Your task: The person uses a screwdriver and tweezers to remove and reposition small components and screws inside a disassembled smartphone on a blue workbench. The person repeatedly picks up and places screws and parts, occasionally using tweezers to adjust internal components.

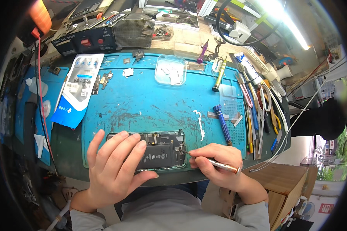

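The right hand [224, 178] closes in a pencil-like pinch round a slim screwdriver [228, 167], low and slanted — a grip suited to fine control at the right end of the opened phone [161, 156]. Whether the tip touches is too small to tell. The left hand [113, 173] spreads open over the phone's left part, gripping nothing, likely to steady it. The phone lies crosswise on the blue mat [142, 100], near its front edge — easy reach. Beyond, a clear dish [169, 61] keeps small pieces together.
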`<state>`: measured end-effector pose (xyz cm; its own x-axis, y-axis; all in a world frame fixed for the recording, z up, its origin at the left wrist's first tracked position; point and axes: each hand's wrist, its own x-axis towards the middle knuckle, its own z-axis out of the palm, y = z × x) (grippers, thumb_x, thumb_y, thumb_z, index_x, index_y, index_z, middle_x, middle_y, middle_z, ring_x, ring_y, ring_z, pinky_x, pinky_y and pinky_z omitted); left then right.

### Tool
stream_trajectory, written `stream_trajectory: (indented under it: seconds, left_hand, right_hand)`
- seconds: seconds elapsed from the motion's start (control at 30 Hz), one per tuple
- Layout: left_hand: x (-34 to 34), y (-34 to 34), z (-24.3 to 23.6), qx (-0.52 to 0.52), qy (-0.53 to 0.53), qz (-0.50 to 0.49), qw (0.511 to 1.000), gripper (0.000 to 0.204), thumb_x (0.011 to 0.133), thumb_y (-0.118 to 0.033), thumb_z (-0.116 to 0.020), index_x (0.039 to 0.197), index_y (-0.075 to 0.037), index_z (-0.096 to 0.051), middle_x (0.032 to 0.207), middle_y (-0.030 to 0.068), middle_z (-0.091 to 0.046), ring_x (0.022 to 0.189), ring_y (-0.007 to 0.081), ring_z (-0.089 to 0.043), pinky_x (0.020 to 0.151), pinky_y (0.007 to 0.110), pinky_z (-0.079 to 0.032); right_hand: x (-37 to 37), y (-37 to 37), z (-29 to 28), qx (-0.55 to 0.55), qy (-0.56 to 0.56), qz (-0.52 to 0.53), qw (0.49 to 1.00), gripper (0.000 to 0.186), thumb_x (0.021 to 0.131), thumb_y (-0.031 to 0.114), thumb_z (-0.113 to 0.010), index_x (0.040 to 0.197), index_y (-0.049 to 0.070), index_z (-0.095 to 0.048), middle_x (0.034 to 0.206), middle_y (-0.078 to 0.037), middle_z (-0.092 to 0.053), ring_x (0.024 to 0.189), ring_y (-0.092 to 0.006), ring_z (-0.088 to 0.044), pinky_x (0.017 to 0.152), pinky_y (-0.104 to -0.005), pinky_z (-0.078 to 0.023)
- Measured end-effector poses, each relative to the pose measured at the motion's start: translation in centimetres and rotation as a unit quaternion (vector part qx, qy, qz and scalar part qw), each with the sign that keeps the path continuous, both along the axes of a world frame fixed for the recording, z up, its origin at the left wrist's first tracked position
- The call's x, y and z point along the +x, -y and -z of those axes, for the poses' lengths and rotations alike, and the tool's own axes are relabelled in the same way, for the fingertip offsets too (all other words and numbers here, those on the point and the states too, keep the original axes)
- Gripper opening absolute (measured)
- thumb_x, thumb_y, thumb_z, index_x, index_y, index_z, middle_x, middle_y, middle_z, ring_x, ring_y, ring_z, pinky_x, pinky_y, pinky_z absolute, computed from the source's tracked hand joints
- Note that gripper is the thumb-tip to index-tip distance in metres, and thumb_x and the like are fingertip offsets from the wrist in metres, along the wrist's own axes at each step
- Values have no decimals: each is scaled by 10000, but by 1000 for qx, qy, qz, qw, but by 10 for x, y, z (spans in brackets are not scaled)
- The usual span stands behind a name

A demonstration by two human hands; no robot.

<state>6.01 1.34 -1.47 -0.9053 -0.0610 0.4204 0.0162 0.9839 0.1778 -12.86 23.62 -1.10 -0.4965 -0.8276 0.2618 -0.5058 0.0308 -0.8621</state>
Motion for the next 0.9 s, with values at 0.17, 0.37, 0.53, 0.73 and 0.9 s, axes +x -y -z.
stream_trajectory:
  seconds: [0.17, 0.37, 0.53, 0.73, 0.9]
  left_hand:
    - [1, 0, -1, -5, 6, -3, 1000, 708, 968, -600, -688, 1366, -19, -618, 1343, 143, -689, 1289, 338, -631, 1210, 636, -343]
    - [1, 0, -1, -7, 7, -4, 1000, 715, 969, -600, -688, 1378, -19, -610, 1352, 141, -686, 1296, 337, -627, 1216, 641, -330]
    - [2, -2, 2, -8, -2, -6, 1000, 703, 969, -599, -691, 1379, -33, -613, 1330, 127, -700, 1289, 319, -631, 1215, 635, -335]
    - [4, 8, -10, 73, -67, 34, 995, 492, 951, -422, -794, 1238, -33, -705, 1207, 117, -737, 1135, 316, -692, 1055, 539, -508]
    - [-12, 55, -42, 59, -127, -67, 988, 262, 868, -11, -813, 1122, -26, -748, 989, 124, -744, 855, 312, -694, 730, 422, -544]
  right_hand:
    - [-1, 1, -2, 11, -5, -4, 1000, 145, 913, 5, -789, 1051, -36, -776, 833, -128, -770, 680, -234, -748, 593, -308, -569]
    - [-1, 3, -3, 3, -44, -11, 999, 155, 889, -17, -795, 1042, -30, -774, 832, -124, -768, 678, -239, -747, 591, -318, -572]
    - [1, 1, 0, 2, -50, -6, 999, 150, 893, -4, -799, 1041, -17, -782, 834, -116, -763, 664, -229, -731, 578, -316, -555]
    - [-15, -11, -23, -35, -106, 34, 993, 265, 947, 269, -847, 1087, 46, -828, 973, -101, -709, 844, -192, -625, 747, -314, -487]
    - [-27, 41, -52, -103, 1, 74, 992, 762, 933, 13, -812, 1572, 62, -401, 1001, -148, -755, 919, -220, -753, 821, -323, -607]
